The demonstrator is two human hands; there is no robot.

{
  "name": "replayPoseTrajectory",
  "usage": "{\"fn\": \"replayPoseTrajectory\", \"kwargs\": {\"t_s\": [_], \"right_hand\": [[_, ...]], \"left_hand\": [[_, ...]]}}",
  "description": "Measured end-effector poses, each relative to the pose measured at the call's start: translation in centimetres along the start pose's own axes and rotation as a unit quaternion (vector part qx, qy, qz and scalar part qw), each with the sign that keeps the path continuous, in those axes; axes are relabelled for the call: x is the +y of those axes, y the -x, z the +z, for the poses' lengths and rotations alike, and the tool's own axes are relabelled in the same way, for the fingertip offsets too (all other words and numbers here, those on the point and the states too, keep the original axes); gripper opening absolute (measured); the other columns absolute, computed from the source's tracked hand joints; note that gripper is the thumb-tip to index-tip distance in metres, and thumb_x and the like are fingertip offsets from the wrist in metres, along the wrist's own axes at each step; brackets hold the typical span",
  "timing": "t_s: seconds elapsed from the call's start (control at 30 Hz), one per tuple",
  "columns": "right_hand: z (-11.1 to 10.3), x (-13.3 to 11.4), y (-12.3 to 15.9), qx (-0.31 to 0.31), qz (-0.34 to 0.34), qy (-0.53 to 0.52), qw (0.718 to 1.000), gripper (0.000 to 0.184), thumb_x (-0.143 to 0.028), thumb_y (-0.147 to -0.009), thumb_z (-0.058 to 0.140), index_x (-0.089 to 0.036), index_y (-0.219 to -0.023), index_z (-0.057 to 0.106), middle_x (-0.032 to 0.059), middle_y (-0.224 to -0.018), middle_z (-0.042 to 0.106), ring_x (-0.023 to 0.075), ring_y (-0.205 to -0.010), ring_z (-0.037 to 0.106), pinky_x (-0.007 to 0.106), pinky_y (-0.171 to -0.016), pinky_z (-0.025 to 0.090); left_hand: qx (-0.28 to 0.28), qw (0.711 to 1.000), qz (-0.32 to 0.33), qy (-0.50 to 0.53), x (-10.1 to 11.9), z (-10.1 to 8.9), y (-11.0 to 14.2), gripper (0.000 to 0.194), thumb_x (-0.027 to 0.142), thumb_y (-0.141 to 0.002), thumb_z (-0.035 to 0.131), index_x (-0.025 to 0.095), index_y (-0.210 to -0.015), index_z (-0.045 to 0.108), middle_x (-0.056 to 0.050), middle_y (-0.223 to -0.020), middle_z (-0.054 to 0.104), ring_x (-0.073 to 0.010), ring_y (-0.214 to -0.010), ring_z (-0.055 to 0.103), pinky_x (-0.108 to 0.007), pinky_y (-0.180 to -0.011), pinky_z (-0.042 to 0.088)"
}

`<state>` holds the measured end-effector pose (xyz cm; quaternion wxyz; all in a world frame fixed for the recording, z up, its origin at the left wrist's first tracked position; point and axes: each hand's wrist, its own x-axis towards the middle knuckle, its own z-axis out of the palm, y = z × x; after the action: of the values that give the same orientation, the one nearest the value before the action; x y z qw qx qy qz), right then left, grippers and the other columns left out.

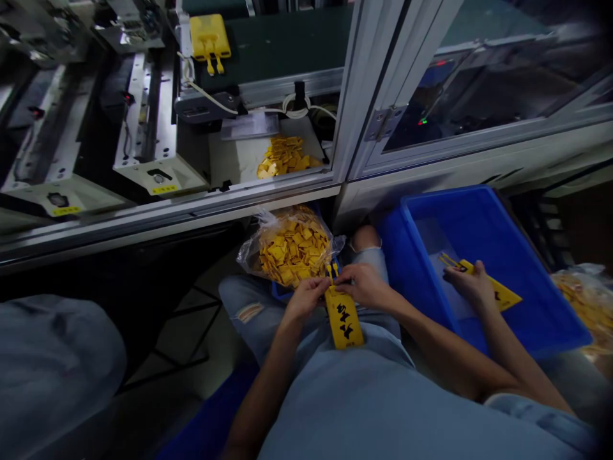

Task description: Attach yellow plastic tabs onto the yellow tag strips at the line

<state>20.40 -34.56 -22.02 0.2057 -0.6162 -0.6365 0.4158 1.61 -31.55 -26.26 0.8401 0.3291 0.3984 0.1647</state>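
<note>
My left hand and my right hand pinch the top of a long yellow tag with black marks, which hangs over my lap. Its yellow strap rises between my fingers. Just beyond my hands, a clear plastic bag of small yellow folded pieces rests against my ripped jeans. To the right, another person's hand holds a second yellow tag above a blue plastic crate.
A machine with an aluminium frame stands ahead. It has a green conveyor belt bearing a yellow item, and a white tray with a pile of yellow pieces. Another bag of yellow pieces lies at far right.
</note>
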Motion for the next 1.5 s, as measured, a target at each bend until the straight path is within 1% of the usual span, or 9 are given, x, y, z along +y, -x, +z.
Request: {"fn": "replayPoseTrajectory", "kwargs": {"t_s": [0.1,0.4,0.73,0.9,1.0,1.07,1.17,1.3,1.5], "right_hand": [[0.2,0.0,0.0,0.023,-0.023,-0.010,0.999,0.012,-0.013,-0.078,0.073,-0.018,-0.086,0.081,0.0054,-0.089,0.072,0.0173,-0.082,0.065,0.026,-0.075,0.048],[0.5,0.4,0.3,0.052,0.011,-0.110,0.993,0.012,-0.010,-0.077,0.074,-0.018,-0.083,0.080,0.0043,-0.082,0.073,0.0161,-0.076,0.067,0.024,-0.069,0.048],[1.0,0.4,0.3,0.094,-0.045,-0.026,0.994,0.011,-0.011,-0.076,0.078,-0.021,-0.081,0.081,0.0051,-0.084,0.070,0.0175,-0.081,0.062,0.028,-0.073,0.047],[0.6,0.8,0.7,0.068,-0.071,0.012,0.995,0.014,-0.010,-0.077,0.077,-0.022,-0.084,0.081,0.0054,-0.090,0.067,0.0185,-0.087,0.059,0.032,-0.080,0.046],[0.0,0.9,1.1,0.070,-0.054,-0.010,0.996,0.018,-0.014,-0.078,0.077,-0.021,-0.094,0.080,0.0056,-0.095,0.066,0.0176,-0.088,0.058,0.031,-0.080,0.046],[-0.4,1.1,1.2,0.081,-0.005,-0.048,0.996,0.029,-0.023,-0.075,0.081,-0.018,-0.103,0.076,0.0048,-0.092,0.066,0.0151,-0.079,0.057,0.027,-0.072,0.045],[-0.7,1.7,1.0,-0.006,0.073,-0.154,0.985,0.036,-0.044,-0.075,0.079,-0.013,-0.092,0.071,0.0011,-0.074,0.062,0.0112,-0.061,0.049,0.023,-0.055,0.038],[-1.2,2.6,0.5,-0.163,0.078,-0.291,0.939,0.046,-0.056,-0.075,0.076,-0.013,-0.073,0.061,-0.0035,-0.062,0.052,0.0076,-0.055,0.040,0.021,-0.051,0.029],[-1.4,2.4,-0.1,-0.237,0.057,-0.328,0.912,0.046,-0.052,-0.074,0.077,-0.015,-0.065,0.051,-0.0076,-0.055,0.042,0.0051,-0.051,0.030,0.020,-0.048,0.020]], "left_hand": [[0.000,1.000,-0.008,0.001,0.0,0.0,0.0,0.059,0.064,-0.067,0.079,0.010,-0.090,0.073,-0.010,-0.083,0.071,-0.0194,-0.071,0.065,-0.029,-0.065,0.052],[-0.002,1.000,0.003,0.001,0.6,0.3,0.3,0.056,0.063,-0.068,0.079,0.009,-0.083,0.072,-0.009,-0.078,0.070,-0.0173,-0.070,0.063,-0.025,-0.065,0.051],[-0.006,1.000,0.008,0.025,0.4,0.2,0.3,0.049,0.057,-0.070,0.081,0.010,-0.081,0.071,-0.006,-0.076,0.069,-0.0136,-0.067,0.061,-0.021,-0.061,0.046],[-0.006,1.000,-0.005,0.020,0.5,0.5,0.6,0.048,0.052,-0.065,0.085,0.010,-0.084,0.071,-0.007,-0.080,0.070,-0.0141,-0.067,0.062,-0.023,-0.063,0.047],[0.006,1.000,0.014,0.012,0.9,1.1,0.9,0.046,0.049,-0.065,0.086,0.009,-0.084,0.071,-0.006,-0.078,0.069,-0.0136,-0.067,0.062,-0.023,-0.065,0.047],[0.012,1.000,0.023,0.005,1.3,1.4,1.2,0.046,0.049,-0.065,0.086,0.009,-0.083,0.070,-0.006,-0.076,0.069,-0.0139,-0.066,0.062,-0.023,-0.065,0.047],[0.016,1.000,0.021,-0.017,1.9,1.6,1.6,0.045,0.049,-0.064,0.085,0.010,-0.081,0.069,-0.005,-0.074,0.068,-0.0137,-0.065,0.060,-0.023,-0.065,0.045],[-0.011,0.997,0.034,-0.064,2.9,2.1,2.2,0.043,0.048,-0.066,0.082,0.011,-0.081,0.069,-0.004,-0.076,0.067,-0.0138,-0.068,0.058,-0.024,-0.067,0.043],[0.016,0.980,0.077,-0.183,3.0,2.9,2.8,0.024,0.035,-0.073,0.073,0.013,-0.080,0.069,-0.003,-0.076,0.066,-0.0169,-0.075,0.057,-0.025,-0.070,0.041]]}}
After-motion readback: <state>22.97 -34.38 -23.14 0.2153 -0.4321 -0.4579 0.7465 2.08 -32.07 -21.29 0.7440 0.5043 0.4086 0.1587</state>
